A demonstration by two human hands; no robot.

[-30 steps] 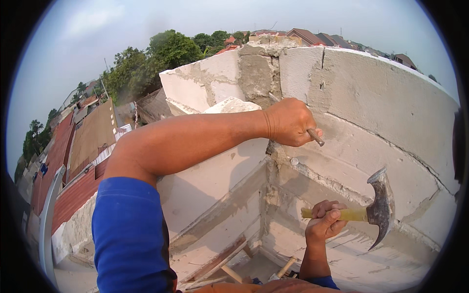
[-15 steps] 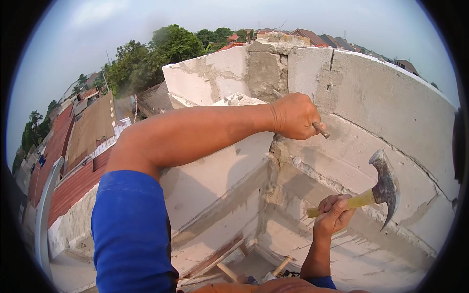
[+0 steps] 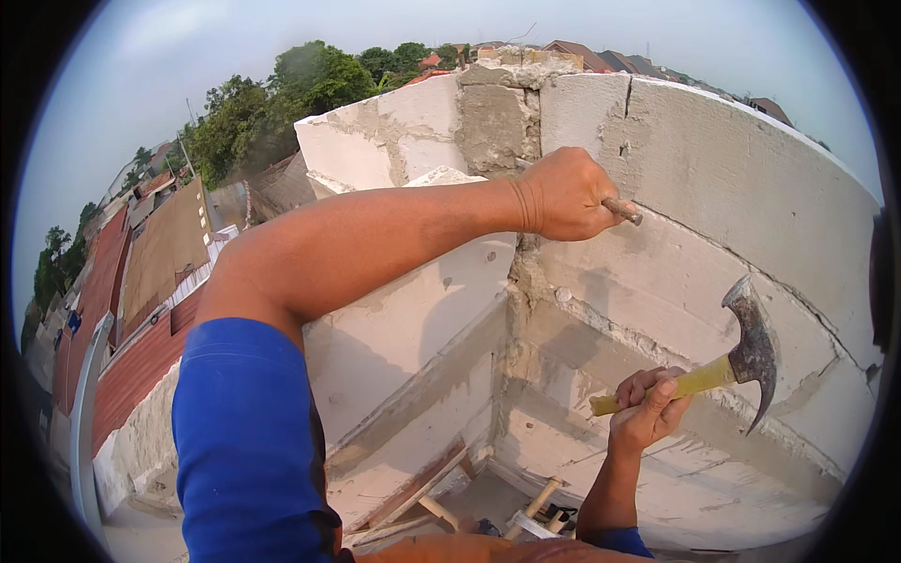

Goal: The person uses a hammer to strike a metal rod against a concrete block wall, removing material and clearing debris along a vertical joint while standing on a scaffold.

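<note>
My left hand reaches across at the wall corner, its fist wrapped round a metal chisel. The chisel's struck end sticks out on the right of the fist; its other end points at the rough mortar column, and I cannot tell if it touches. Lower right, my right hand grips the yellow handle of a claw hammer. Its worn metal head is apart from the chisel, with the blunt face up and the curved claw down.
Pale block walls meet at the corner, with a cracked joint along the right one. Below lie wooden pieces. A metal rail stands at the left, beside red metal roofs lower down. Trees rise behind.
My left hand and the chisel have risen a little against the wall. The hammer has shifted slightly right and up, its head tilted a bit differently. The whole view has turned slightly.
</note>
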